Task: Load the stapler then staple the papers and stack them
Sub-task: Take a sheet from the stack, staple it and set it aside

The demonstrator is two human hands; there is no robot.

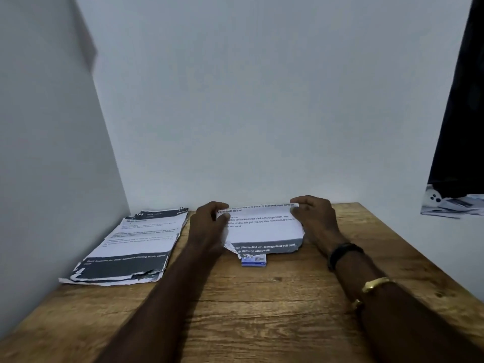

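Observation:
Both my hands hold a small set of printed papers [262, 231] at the far middle of the wooden table [262, 310]. My left hand [209, 226] grips the set's left edge, my right hand [314, 218] its right edge. The far edge of the papers is lifted off the table and the torn dark near edge rests on the wood. A small blue-and-white staple box [254, 260] peeks out from under the near edge. A second stack of printed sheets [131, 244] with torn dark edges lies at the left by the wall. No stapler is in sight.
White walls close the table at the left and the back. A dark cloth [458, 127] hangs at the upper right, with a white patterned item [450, 203] below it. My right wrist wears a black band and a gold bangle.

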